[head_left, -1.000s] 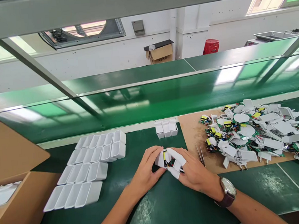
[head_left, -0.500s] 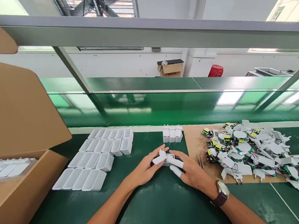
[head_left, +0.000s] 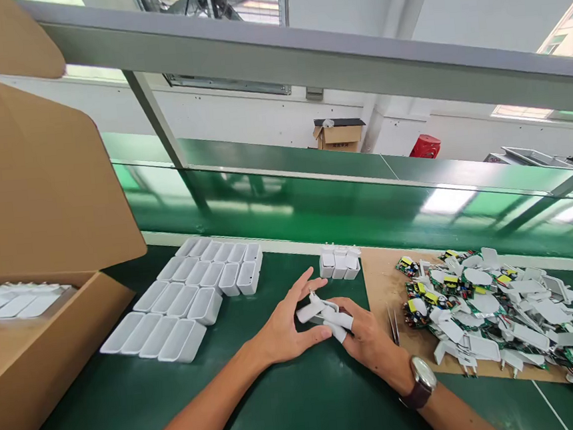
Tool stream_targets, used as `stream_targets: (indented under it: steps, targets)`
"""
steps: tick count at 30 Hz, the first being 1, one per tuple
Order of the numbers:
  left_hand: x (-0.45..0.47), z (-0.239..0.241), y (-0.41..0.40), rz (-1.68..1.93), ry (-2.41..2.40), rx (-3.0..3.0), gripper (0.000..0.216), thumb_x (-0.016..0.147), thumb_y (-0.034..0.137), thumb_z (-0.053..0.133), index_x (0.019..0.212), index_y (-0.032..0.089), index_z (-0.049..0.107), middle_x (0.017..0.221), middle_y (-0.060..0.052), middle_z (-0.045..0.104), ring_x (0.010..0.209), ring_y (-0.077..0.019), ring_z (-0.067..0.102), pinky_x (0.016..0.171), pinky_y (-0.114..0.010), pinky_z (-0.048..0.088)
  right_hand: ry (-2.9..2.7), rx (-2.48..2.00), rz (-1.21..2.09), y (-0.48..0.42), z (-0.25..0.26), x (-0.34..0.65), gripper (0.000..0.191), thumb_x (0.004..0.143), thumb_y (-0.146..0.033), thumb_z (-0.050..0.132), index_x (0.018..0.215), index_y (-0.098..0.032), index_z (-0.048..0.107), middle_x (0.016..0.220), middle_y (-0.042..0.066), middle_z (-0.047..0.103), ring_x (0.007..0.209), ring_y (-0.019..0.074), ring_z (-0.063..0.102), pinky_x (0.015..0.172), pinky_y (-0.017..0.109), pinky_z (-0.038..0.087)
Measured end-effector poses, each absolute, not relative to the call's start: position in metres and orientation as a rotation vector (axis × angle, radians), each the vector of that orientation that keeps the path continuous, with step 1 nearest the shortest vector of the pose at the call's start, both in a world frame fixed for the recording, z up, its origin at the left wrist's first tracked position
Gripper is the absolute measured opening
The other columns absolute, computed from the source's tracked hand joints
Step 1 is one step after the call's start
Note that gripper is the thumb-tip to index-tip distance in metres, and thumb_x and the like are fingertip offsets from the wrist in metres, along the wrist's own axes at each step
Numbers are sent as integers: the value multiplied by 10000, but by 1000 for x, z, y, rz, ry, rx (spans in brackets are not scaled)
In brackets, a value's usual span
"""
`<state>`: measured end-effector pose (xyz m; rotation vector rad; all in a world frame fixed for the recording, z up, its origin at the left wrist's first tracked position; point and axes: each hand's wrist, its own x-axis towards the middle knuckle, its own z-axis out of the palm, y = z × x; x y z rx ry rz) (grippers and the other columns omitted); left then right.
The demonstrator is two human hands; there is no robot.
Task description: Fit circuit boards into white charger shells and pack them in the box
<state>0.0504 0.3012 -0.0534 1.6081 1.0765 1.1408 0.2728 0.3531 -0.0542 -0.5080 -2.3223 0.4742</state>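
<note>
My right hand (head_left: 370, 335) grips a small white plastic charger case (head_left: 320, 311) in front of me, with white covers on two of its fingers. A white plug piece sticks up at the top of the case; my fingers hide part of it. My left hand (head_left: 289, 328) is spread around the case's left side, fingers apart and thumb stretched toward it. Whether that thumb touches the case, I cannot tell. Beyond my hands stands a small group of white cases with plug pieces on top (head_left: 339, 262). Rows of white open-topped cases (head_left: 181, 338) lie to the left.
At right, a heap of circuit boards with white plug parts (head_left: 490, 311) lies on a brown board (head_left: 380, 287), with tweezers (head_left: 393, 326) near its left edge. An open cardboard box (head_left: 76, 334) holding white parts stands at left. A green panel (head_left: 290, 198) runs along the back.
My left fingers have come away from the case and spread apart. The right hand keeps hold of it, now tilted. The whole view has shifted and tilted slightly.
</note>
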Motion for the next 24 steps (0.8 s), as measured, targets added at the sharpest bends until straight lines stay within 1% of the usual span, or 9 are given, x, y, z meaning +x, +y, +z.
stream_targets:
  steps: [3, 5, 10, 12, 14, 15, 17, 20, 24]
  targets:
    - [52, -56, 303, 1163, 1131, 1664, 1037, 860, 456, 813, 1649, 279, 163, 1513, -189, 559, 1371, -315, 569, 1170, -540, 427, -2355, -500, 471, 353, -62, 273, 532, 937, -51, 523, 1422, -269, 541, 1240, 112, 687, 1060, 231, 719, 845, 351, 649]
    - [52, -58, 304, 1183, 1136, 1700, 1036, 860, 463, 813, 1648, 282, 166, 1482, -187, 585, 1297, -304, 623, 1134, -526, 468, -2355, -509, 455, 351, -64, 275, 528, 935, -53, 529, 1422, -255, 536, 1257, 127, 676, 1045, 235, 719, 828, 353, 651]
    - [51, -58, 301, 1243, 1155, 1831, 1098, 813, 468, 855, 1649, 295, 165, 1491, -184, 572, 1296, -335, 619, 1107, -531, 496, -2350, -581, 494, 348, -60, 281, 588, 933, -29, 500, 1471, -266, 496, 1318, 136, 652, 1137, 259, 696, 893, 391, 646]
    - [53, -58, 300, 1266, 1186, 1893, 992, 854, 405, 820, 1633, 295, 214, 1396, -147, 628, 1267, -313, 629, 1107, -522, 499, -2386, -596, 530, 348, -59, 282, 587, 941, -43, 499, 1482, -271, 487, 1299, 129, 664, 1123, 262, 706, 884, 393, 653]
    - [55, -58, 300, 1274, 1224, 1929, 804, 920, 311, 735, 1594, 296, 296, 1250, -98, 671, 1176, -264, 663, 1066, -475, 532, -2388, -628, 551, 347, -59, 281, 545, 974, -93, 517, 1488, -270, 481, 1292, 125, 674, 1116, 266, 715, 900, 401, 655]
    - [56, -59, 301, 1276, 1238, 1936, 723, 942, 271, 694, 1569, 296, 336, 1189, -79, 676, 1121, -240, 677, 1035, -446, 551, -2377, -645, 546, 347, -60, 280, 520, 994, -124, 526, 1490, -271, 477, 1296, 126, 675, 1123, 271, 716, 913, 409, 653]
    - [57, -61, 301, 1267, 1255, 1931, 625, 956, 228, 655, 1520, 294, 394, 1136, -61, 671, 1045, -211, 687, 973, -396, 577, -2359, -666, 518, 346, -60, 279, 483, 1026, -168, 528, 1494, -274, 474, 1289, 128, 680, 1130, 277, 716, 917, 417, 654]
    - [57, -62, 302, 1269, 1267, 1907, 581, 946, 227, 667, 1474, 286, 431, 1112, -53, 671, 1024, -204, 692, 948, -369, 585, -2375, -661, 523, 345, -58, 278, 446, 1044, -179, 514, 1478, -281, 495, 1268, 123, 686, 1103, 269, 722, 884, 404, 659]
    - [57, -61, 302, 1258, 1274, 1881, 570, 945, 236, 669, 1462, 283, 435, 1088, -46, 674, 1009, -197, 698, 933, -358, 590, -2377, -725, 557, 344, -55, 278, 403, 1037, -204, 530, 1435, -262, 519, 1259, 115, 688, 1051, 255, 730, 850, 379, 657]
